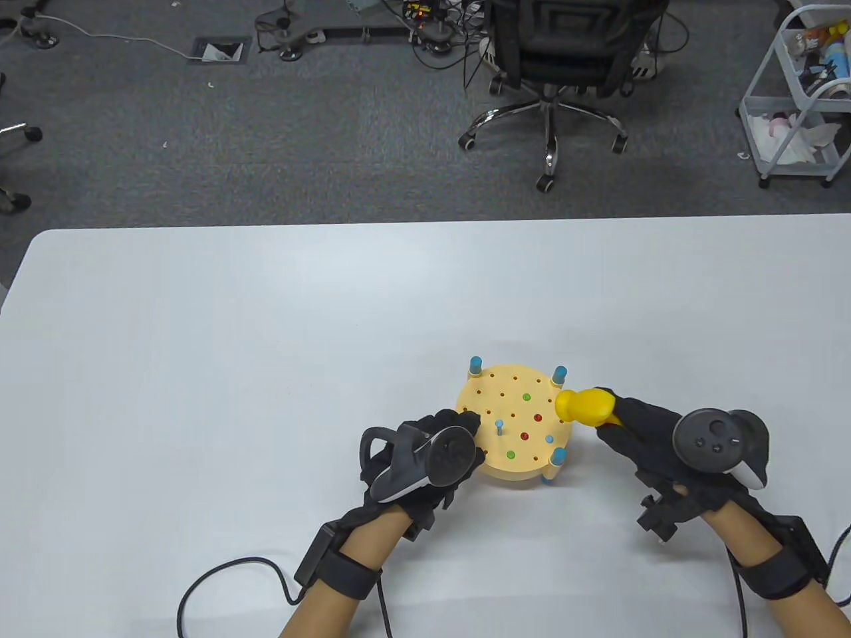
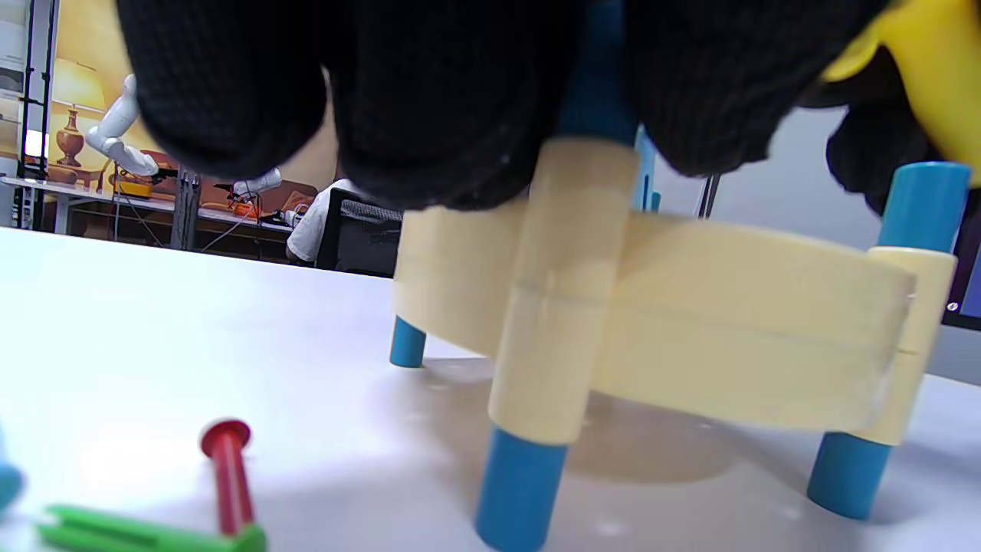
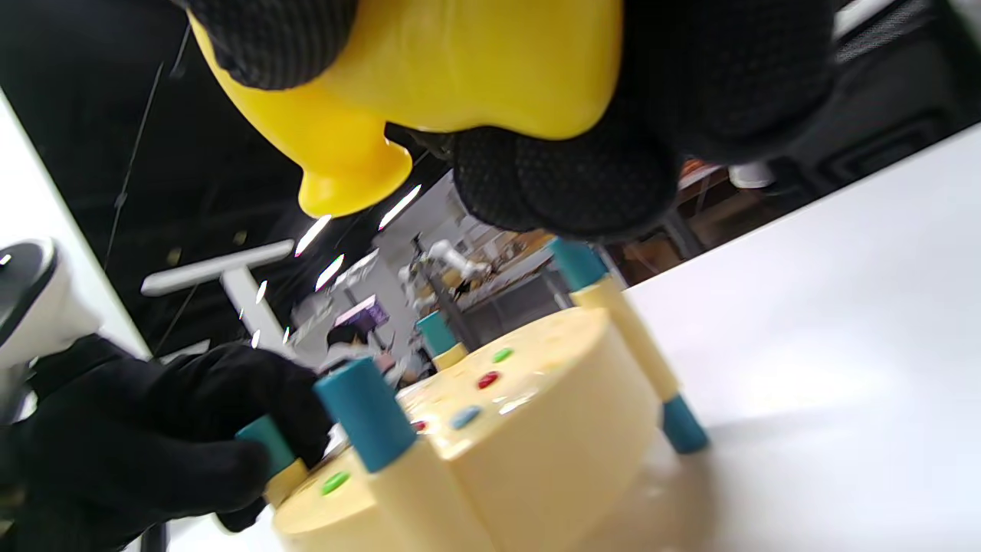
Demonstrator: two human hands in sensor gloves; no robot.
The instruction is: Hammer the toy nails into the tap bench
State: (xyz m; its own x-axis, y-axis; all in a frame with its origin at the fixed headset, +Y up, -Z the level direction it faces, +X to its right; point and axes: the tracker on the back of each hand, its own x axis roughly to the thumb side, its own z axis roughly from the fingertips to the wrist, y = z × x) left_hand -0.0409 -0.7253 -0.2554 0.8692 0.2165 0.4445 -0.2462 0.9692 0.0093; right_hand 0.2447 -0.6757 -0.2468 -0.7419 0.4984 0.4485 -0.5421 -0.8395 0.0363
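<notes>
The round cream tap bench (image 1: 495, 399) with blue posts stands near the table's front middle. Red, green and blue nail heads sit flush in its top. One light blue nail (image 1: 498, 426) stands up near its left side. My left hand (image 1: 465, 425) grips the bench's left edge at a blue post, as the right wrist view (image 3: 153, 452) shows. My right hand (image 1: 618, 425) grips a yellow toy hammer (image 1: 585, 407), its head just beyond the bench's right edge, above the table. The hammer (image 3: 429, 69) is raised above the bench (image 3: 521, 445).
In the left wrist view a loose red nail (image 2: 226, 468) and a green nail (image 2: 146, 533) lie on the white table beside the bench (image 2: 728, 345). An office chair (image 1: 552, 60) and a cart (image 1: 798, 100) stand beyond the table's far edge.
</notes>
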